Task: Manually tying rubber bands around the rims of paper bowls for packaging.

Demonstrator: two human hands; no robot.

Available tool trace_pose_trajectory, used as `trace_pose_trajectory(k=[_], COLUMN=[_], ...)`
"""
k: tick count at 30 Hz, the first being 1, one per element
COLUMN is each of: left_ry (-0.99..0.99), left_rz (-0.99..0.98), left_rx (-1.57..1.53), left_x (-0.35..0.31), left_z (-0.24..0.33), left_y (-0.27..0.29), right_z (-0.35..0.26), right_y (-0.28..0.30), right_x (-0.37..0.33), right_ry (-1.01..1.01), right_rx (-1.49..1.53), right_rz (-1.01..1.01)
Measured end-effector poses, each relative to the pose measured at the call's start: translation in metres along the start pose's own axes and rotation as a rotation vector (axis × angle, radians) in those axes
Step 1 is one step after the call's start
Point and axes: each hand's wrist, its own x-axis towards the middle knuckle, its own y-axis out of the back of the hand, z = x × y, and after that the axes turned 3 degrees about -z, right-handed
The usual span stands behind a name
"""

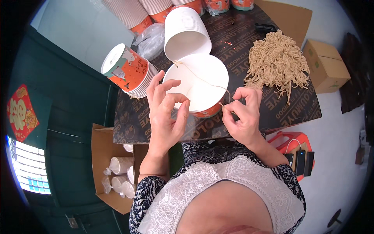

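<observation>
The person's right hand (242, 115) has thumb and forefinger clamped on the cord (202, 80), which runs from those fingers across the open mouth of the paper bucket (212, 68) to its far rim, while the left hand (165, 107) hangs over the near left rim, thumb and forefinger tips close together, though whether they meet or grip anything cannot be told. The bucket sits between the two sets of fingers with neither clearly steadying it, so a hard tug could tip it or tear the rim, and a loose pinch could let the cord slip.
</observation>
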Motion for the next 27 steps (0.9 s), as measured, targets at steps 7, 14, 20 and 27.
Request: trace_pose_trajectory(k=[7,14,20,27], left_ry=[-0.015,-0.027,-0.081,-0.02], left_rz=[-0.014,-0.064,-0.376,-0.843], left_rx=[-0.014,-0.009,-0.17,-0.407], left_x=[0.001,0.01,0.041,0.062], left_z=[-0.002,0.0,-0.012,-0.03], left_y=[-0.001,0.002,0.004,-0.017], right_z=[-0.002,-0.002,-0.001,-0.001], right_y=[-0.001,-0.004,-0.008,-0.01], right_x=[0.003,0.006,0.006,0.007], right_ry=[0.025,0.03,-0.001,0.013], right_rx=[-0.013,-0.006,0.007,0.008], right_rz=[-0.019,-0.035,-0.028,-0.011])
